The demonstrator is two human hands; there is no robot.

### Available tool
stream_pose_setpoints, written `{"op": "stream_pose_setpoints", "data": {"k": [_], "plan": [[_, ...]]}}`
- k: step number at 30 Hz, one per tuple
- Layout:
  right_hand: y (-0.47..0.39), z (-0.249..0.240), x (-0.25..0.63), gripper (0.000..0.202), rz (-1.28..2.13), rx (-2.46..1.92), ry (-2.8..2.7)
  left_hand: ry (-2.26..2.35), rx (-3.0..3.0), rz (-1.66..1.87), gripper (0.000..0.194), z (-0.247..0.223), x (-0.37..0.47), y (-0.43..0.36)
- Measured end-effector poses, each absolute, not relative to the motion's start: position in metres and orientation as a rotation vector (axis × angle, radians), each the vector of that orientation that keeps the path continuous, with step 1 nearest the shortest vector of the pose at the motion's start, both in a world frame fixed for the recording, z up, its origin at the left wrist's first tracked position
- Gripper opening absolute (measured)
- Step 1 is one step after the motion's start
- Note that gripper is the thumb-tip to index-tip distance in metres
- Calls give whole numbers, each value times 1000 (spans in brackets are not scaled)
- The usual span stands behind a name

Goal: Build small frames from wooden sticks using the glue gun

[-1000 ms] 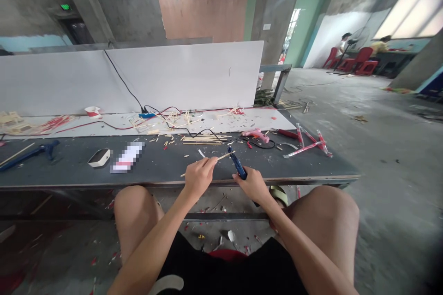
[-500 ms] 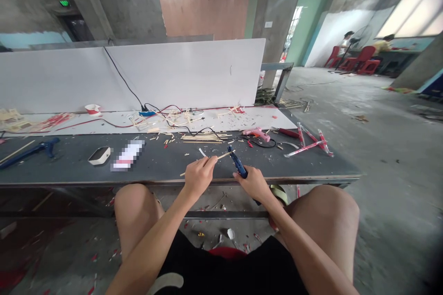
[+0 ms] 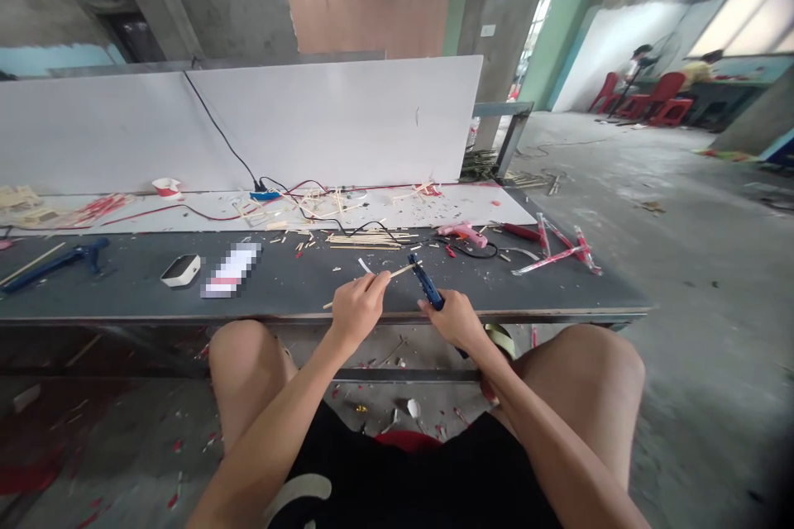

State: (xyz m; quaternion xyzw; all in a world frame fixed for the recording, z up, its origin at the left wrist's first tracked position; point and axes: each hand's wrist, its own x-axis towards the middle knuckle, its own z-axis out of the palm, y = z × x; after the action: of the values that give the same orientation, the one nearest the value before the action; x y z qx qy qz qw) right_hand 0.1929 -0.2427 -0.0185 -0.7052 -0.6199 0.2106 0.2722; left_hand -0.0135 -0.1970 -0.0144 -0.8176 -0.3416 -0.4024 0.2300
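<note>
My left hand (image 3: 358, 303) is closed around a thin wooden stick (image 3: 402, 270), which sticks out past the fingers on both sides. In my right hand (image 3: 456, 319) is a dark blue hand cutter (image 3: 427, 283), its jaws up at the stick's right end. Whether the jaws have closed on the wood is too small to tell. Beyond the hands, a bundle of similar sticks (image 3: 365, 240) lies on the dark table (image 3: 298, 281). A pink glue gun (image 3: 464, 233) rests to the right of the bundle, with a black cable beside it.
Red-and-clear wrapped sticks (image 3: 558, 252) lie at the table's right end. A phone (image 3: 232, 270), a small white device (image 3: 181, 269) and a blue tool (image 3: 59, 264) lie to the left. A white board (image 3: 310, 124) stands behind. Two people sit near red chairs (image 3: 663, 95) far right.
The view has tilted slightly, so the table sits a little higher in the picture. Both hands keep nearly the same hold, with the cutter still at the stick's end.
</note>
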Motion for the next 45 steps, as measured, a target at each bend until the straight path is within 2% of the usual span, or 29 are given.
{"op": "stream_pose_setpoints", "data": {"k": [3, 9, 12, 15, 18, 21, 25, 33, 45], "plan": [[-243, -17, 192, 28, 519, -1876, -1668, -921, -2218, -1144, 18, -11, -14, -197], [-254, -7, 192, 37, 349, -1890, -1680, -864, -2134, -1251, 16, -5, -13, -202], [-259, -1, 190, 34, 281, -1889, -1677, -834, -2103, -1317, 18, -4, -10, -205], [-261, 2, 186, 33, 308, -1883, -1680, -831, -2075, -1345, 18, -3, -9, -208], [-261, 3, 184, 41, 369, -1864, -1671, -832, -2060, -1346, 20, -1, -11, -210], [-260, 2, 185, 34, 324, -1910, -1658, -827, -2050, -1350, 21, 0, -12, -210], [-253, -2, 190, 40, 234, -1923, -1696, -853, -2060, -1326, 20, -3, -12, -208], [-225, -7, 192, 29, 255, -1868, -1745, -994, -2077, -1223, 21, -8, -14, -202], [-205, -14, 179, 31, 202, -1818, -1739, -1068, -2075, -1239, 21, -3, -24, -196]]}}
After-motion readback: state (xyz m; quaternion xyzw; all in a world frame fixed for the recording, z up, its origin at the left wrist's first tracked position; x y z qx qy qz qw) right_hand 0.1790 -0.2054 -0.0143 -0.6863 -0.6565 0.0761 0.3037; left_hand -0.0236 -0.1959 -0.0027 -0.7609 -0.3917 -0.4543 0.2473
